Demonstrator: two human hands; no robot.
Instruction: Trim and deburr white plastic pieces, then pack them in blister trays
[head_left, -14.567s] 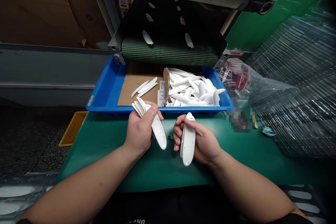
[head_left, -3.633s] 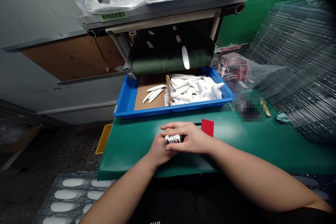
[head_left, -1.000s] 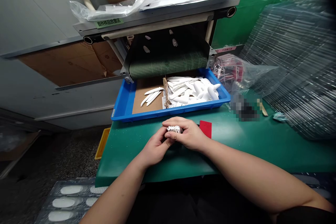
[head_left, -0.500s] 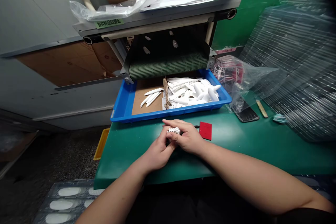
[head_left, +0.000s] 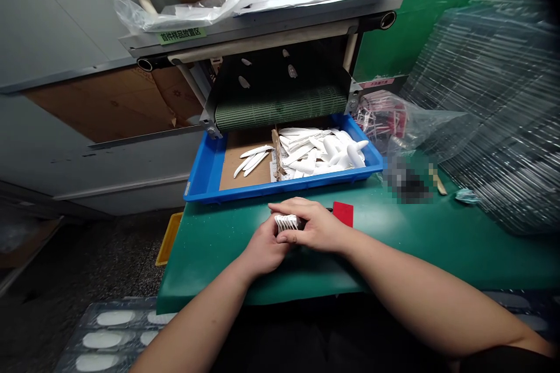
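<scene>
Green-topped workbench, seen from above, with a metal shelf and a conveyor belt at its far side. A stack of white plastic parts is held over the bench at lower centre of the frame, its ridged edges exposed between the hands. The left hand is closed and cupped under the stack. The right hand is closed over it, fingers laid across the top; the stack is gripped by both. A red square pad lies just beyond the right hand. Further up, a blue tray is set at the bench's far edge, under the end of the belt. Its cardboard liner carries a few long white parts at left; a heap of white parts fills the right side. A plastic bag lies right of the tray, and a stack of transparent trays stands at far right. A blurred object lies on the bench, too obscured to identify.
</scene>
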